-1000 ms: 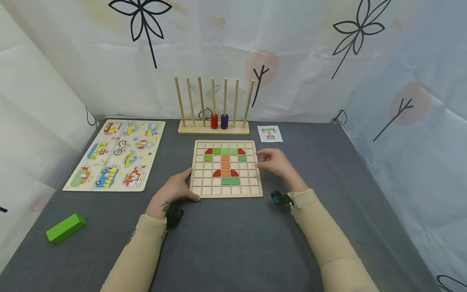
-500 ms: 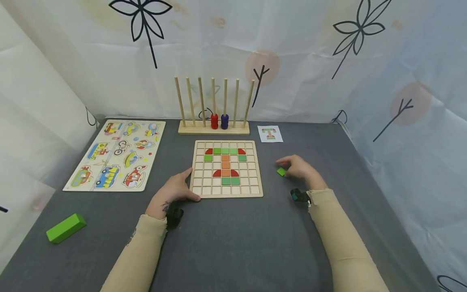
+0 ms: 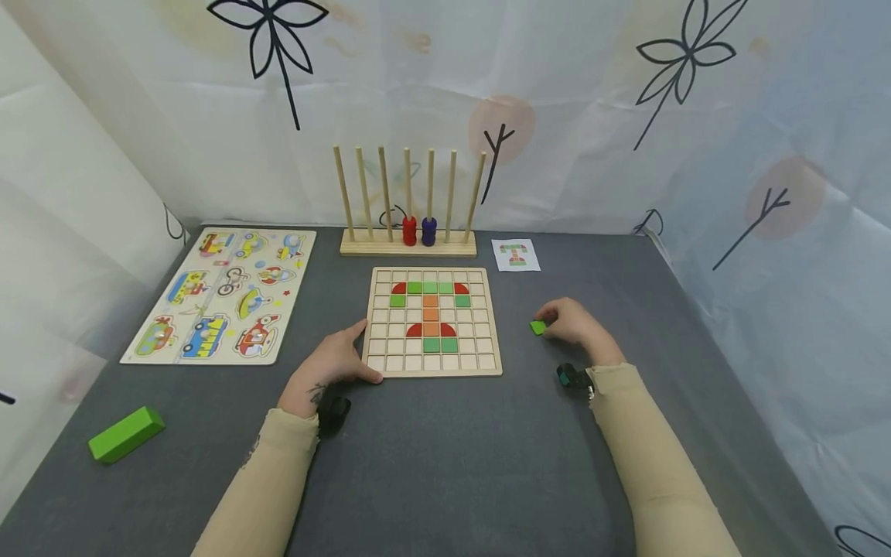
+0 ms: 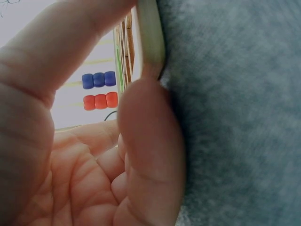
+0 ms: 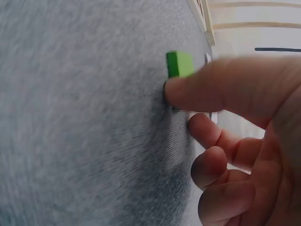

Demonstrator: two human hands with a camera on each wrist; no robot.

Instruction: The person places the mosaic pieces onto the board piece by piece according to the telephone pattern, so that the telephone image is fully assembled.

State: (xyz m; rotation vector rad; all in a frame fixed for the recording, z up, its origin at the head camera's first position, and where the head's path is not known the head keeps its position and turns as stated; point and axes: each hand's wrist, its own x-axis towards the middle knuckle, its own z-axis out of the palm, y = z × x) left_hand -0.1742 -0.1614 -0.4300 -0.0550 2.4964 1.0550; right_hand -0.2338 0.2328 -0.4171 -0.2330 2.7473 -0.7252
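Note:
A square wooden grid board (image 3: 473, 362) lies in the middle of the table, with red, green and orange tiles forming a shape in its cells. My left hand (image 3: 330, 368) holds the board's near left corner, thumb at the front edge and fingertip at the left edge. In the left wrist view, the thumb (image 4: 150, 141) presses against that corner. Right of the board, my right hand (image 3: 574, 325) pinches a small green block (image 3: 538, 328) at table level. The right wrist view shows the thumb on this green block (image 5: 181, 64); the opposing fingertip is hidden.
Behind the board stands a wooden peg rack (image 3: 355, 246) with red and blue beads. A pattern card (image 3: 516, 255) lies right of it. At left are a picture puzzle board (image 3: 230, 298) and a long green block (image 3: 126, 435). A printed curtain surrounds the table.
My right hand has moved right, from the board's right edge to the small green block, and its fingers have closed on it. The left hand and board have stayed still.

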